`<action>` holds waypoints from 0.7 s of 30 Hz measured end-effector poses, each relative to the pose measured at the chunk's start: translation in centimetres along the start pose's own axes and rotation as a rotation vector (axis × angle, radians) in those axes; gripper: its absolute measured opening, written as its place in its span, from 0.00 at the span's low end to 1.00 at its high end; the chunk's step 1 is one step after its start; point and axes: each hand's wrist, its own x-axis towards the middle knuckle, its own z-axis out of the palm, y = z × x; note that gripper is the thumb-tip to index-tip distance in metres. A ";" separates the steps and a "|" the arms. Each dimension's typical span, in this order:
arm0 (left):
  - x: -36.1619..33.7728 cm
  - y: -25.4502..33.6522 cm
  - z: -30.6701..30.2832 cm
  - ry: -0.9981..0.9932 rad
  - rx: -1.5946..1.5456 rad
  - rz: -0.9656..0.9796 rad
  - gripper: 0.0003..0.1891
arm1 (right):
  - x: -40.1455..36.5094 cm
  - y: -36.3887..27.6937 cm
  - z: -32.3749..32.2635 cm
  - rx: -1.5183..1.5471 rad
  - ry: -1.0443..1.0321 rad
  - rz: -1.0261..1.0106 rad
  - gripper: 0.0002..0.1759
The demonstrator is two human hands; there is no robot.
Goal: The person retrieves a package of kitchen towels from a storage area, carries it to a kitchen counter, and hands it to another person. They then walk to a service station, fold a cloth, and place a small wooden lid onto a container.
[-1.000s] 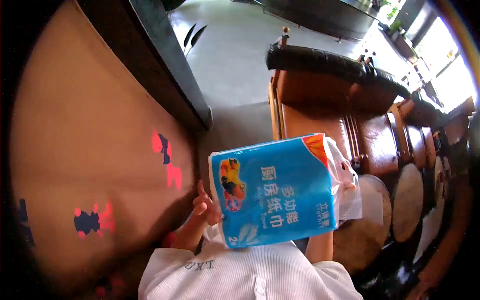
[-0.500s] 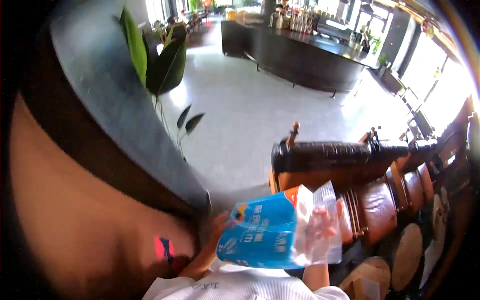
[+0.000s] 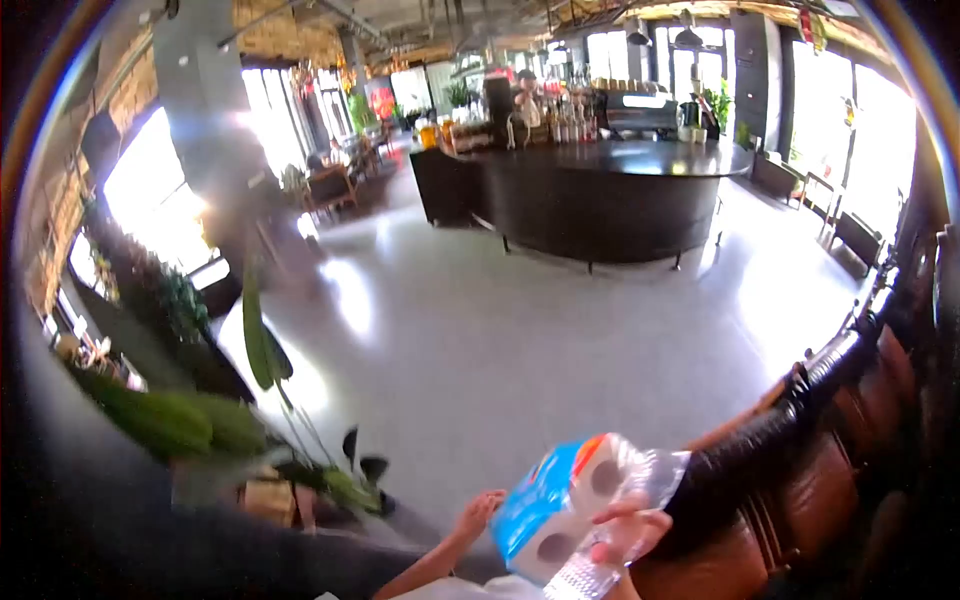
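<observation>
A clear-ended blue pack of kitchen paper rolls (image 3: 545, 505) is held low in front of my body, tilted, with the round ends of two rolls showing through the plastic. My right hand (image 3: 632, 530) grips the pack at its transparent end, fingers bent over the loose wrap. At the pack's blue left side is my left hand (image 3: 482, 510), its bent fingers right at the edge and partly hidden behind it. Part of my white shirt (image 3: 480, 588) shows below.
A brown leather sofa (image 3: 800, 490) runs along the right. Tall green leaves (image 3: 265, 340) rise on the left. Across the grey floor (image 3: 450, 330) stands a dark curved counter (image 3: 590, 205) with bottles and a coffee machine (image 3: 635, 105) on top. Chairs (image 3: 330, 185) sit farther back.
The view has tilted up, bringing in more of the room. The pack has turned, so its roll ends face me more and its printed front less. My right hand still holds it.
</observation>
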 end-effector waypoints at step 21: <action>8.2 20.7 -79.8 0.300 -0.415 -0.378 0.20 | -3.2 26.4 78.2 -0.132 -0.879 0.506 0.32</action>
